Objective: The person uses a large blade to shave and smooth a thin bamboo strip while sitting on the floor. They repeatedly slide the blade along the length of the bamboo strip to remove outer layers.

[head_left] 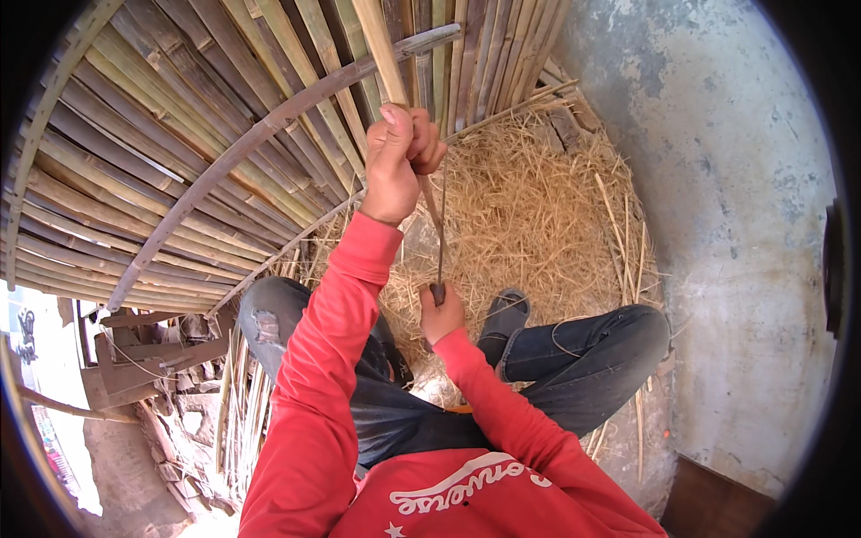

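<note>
Head view: left hand (399, 161) is clenched round a bamboo strip (381, 49) held upright, and right hand (441, 314) grips the handle of a blade (440, 238) set against the strip below the left fist. To split cleanly, I judge the blade should stay in line with the grain and clear of the left fingers. Open room lies over the straw (529, 206); the bamboo stack (179, 152) crowds the left and the wall (717, 179) the right

Soft, even daylight fills the scene, blown out to white at the lower left. Shadows are faint. Focus is sharp at the centre; fisheye bending curves the bamboo slats (179, 170), and black vignette rings the frame.
</note>
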A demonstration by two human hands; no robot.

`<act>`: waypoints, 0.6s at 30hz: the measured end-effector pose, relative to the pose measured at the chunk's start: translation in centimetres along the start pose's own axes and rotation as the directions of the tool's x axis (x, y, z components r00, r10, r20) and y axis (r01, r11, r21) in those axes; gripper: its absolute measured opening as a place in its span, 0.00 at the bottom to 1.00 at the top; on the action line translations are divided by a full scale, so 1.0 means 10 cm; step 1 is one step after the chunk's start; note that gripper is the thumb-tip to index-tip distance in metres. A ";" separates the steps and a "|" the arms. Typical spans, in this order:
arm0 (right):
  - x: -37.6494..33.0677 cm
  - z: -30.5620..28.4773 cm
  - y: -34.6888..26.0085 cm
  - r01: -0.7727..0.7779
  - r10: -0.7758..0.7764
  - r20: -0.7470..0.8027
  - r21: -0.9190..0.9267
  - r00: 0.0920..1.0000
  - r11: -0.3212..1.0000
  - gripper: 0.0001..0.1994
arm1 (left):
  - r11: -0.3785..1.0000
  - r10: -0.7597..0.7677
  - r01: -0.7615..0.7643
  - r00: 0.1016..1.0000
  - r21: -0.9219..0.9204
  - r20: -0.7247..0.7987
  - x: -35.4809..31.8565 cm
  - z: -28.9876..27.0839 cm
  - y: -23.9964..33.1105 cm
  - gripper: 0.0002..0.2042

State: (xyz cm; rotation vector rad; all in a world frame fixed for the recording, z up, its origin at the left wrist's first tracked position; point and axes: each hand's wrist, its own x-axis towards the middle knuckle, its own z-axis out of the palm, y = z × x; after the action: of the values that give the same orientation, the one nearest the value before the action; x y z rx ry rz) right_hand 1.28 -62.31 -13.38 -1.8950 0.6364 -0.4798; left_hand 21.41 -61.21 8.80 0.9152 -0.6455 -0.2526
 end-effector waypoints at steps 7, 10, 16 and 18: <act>-0.25 0.01 1.33 -0.772 0.738 0.259 0.055 0.623 0.633 0.12 | 1.000 -0.008 0.011 0.997 0.029 -0.074 0.01 -0.09 0.05 0.34; -0.12 -0.04 0.96 -0.783 0.717 0.319 0.178 0.619 0.597 0.11 | 0.999 0.047 -0.045 0.995 0.023 -0.086 -0.03 -0.16 0.20 0.34; -0.08 -0.11 0.42 -0.745 0.648 0.368 0.324 0.667 0.583 0.09 | 0.989 0.140 -0.135 0.987 0.066 -0.079 0.07 -0.35 0.36 0.35; -0.10 -0.11 0.33 -0.716 0.624 0.351 0.358 0.698 0.599 0.07 | 0.987 0.154 -0.149 0.983 0.059 -0.099 0.04 -0.36 0.21 0.34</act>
State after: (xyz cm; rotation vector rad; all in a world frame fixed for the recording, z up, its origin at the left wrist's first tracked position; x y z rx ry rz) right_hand -0.80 -63.53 -16.04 -1.0835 0.9521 0.0616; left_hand 23.81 -57.80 9.10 0.9174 -0.6248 -0.0526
